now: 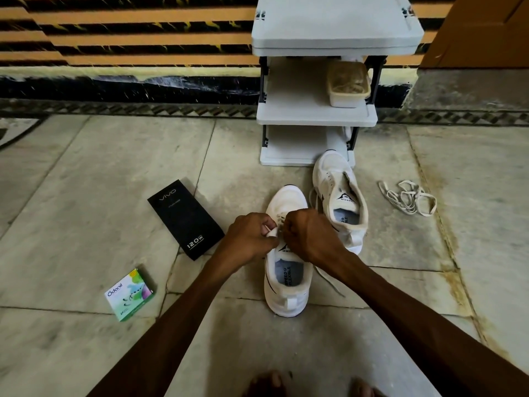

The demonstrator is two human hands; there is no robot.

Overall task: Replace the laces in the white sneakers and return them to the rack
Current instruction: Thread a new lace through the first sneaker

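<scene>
Left hand point(252, 236) pinches flat white fabric lace point(272, 232); right hand point(309, 236) curled over eyelets point(282, 217) — contents not discernible. White mesh sneaker point(286, 282) stands in front of white plastic rack point(315, 117), toe toward it. Lace likely limp, light, slippery — grip near stiff tip.

Just the one camera, a wide-angle worn on the person's head, looking forward and down. It's close over the white lace-up sneaker point(287, 302) on the pale stone-tile floor point(86, 196), facing the white plastic shoe rack point(315, 117) by the orange-and-black striped wall point(128, 30).
</scene>
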